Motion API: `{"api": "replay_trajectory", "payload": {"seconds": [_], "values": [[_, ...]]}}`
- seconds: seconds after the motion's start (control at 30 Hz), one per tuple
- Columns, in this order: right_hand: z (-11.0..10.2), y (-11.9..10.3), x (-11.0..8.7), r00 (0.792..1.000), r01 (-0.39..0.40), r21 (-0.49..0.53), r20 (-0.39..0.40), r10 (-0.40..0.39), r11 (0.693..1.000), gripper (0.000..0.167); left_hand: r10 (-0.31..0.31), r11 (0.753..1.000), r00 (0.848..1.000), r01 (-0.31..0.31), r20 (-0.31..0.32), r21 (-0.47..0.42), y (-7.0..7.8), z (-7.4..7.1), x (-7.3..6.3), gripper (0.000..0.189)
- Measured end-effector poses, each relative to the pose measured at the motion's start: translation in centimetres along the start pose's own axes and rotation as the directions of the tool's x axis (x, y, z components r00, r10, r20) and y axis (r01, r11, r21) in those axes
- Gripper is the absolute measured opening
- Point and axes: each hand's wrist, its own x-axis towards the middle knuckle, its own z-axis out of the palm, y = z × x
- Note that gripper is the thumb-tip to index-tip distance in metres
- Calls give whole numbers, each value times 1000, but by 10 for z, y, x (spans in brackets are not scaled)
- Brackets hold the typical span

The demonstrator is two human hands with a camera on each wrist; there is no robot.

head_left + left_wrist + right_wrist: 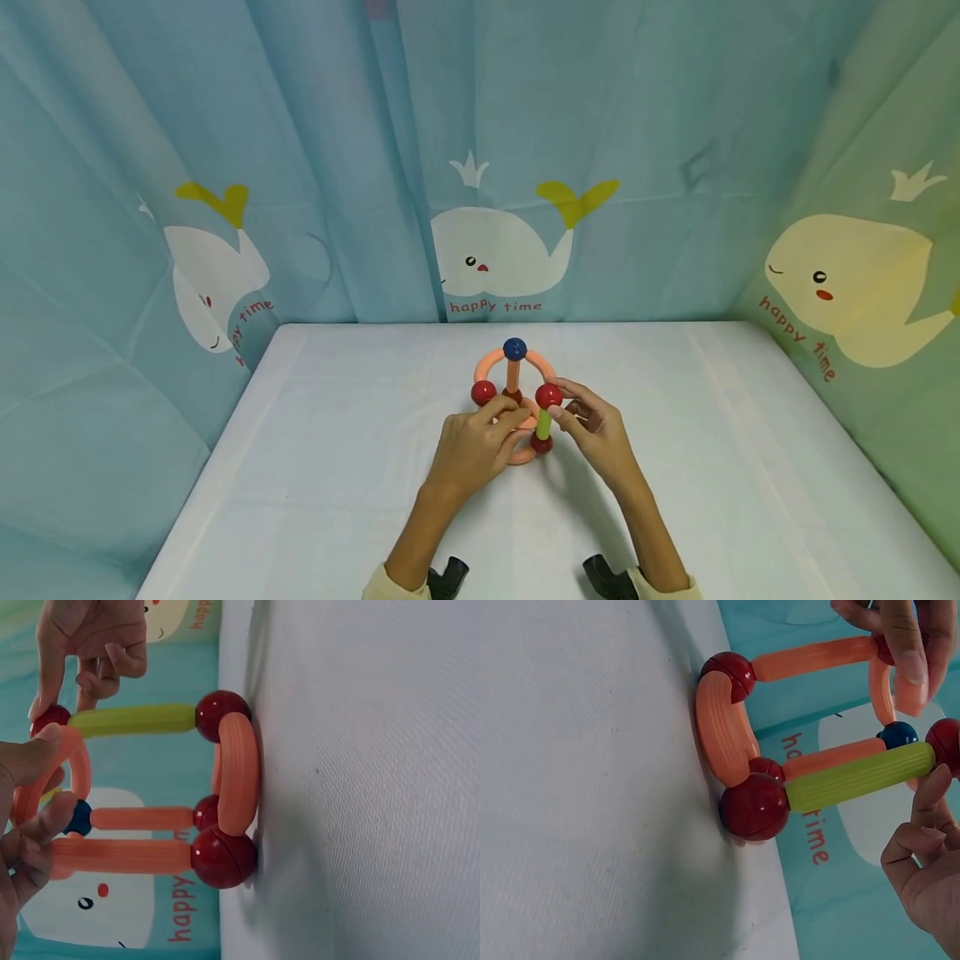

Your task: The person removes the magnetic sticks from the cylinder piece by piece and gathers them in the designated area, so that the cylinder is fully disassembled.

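A toy frame of magnetic balls and rods stands on the table: red balls at the base, curved orange rods [240, 776] linking them, upright rods above. My left hand [471, 446] holds a curved orange rod [911, 696] near the top, between thumb and fingers. My right hand [600, 429] pinches the top red ball [549, 396] with thumb and forefinger. Under that ball stands a green rod [862, 776] on a lower red ball [754, 806]. A blue ball [514, 348] tops the rear orange upright [513, 375]. Another red ball [483, 392] sits at top left, partly behind my left hand.
The white-covered table [300, 467] extends around the frame. Behind it and at both sides hangs a blue-green curtain [660, 167] with whale prints. Black wrist mounts [448, 577] show near both sleeves.
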Motion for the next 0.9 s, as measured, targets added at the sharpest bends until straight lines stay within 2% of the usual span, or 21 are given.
{"api": "replay_trajectory", "payload": {"seconds": [0.2,0.33,0.43,0.53,0.63,0.73,0.8,0.9], "values": [[-1,-1,0,1000,6,-25,-3,-6,1000,48,47,997,995,-52,88,51,-3,0,-1,17],[-1,0,0,1000,11,-16,-7,-11,1000,58,48,996,988,-58,144,65,-4,-2,-2,17],[-1,2,0,1000,-15,-17,-1,15,1000,62,51,996,985,-63,162,69,-4,-2,-2,18],[-1,4,0,999,-47,-52,6,47,998,68,59,995,987,-70,152,70,-4,-2,-2,18],[-2,6,0,997,-78,-106,5,79,991,74,66,997,994,-69,92,36,-3,-6,0,15],[-3,10,-1,993,-109,-202,19,115,973,78,60,998,998,-61,-33,-28,-4,-11,3,12],[-3,13,-2,988,-129,-295,44,148,947,78,34,997,990,-43,-138,-64,-5,-13,4,11],[-2,17,-3,970,-169,-412,94,226,896,72,-61,993,959,31,-277,-110,-10,-15,5,10]]}}
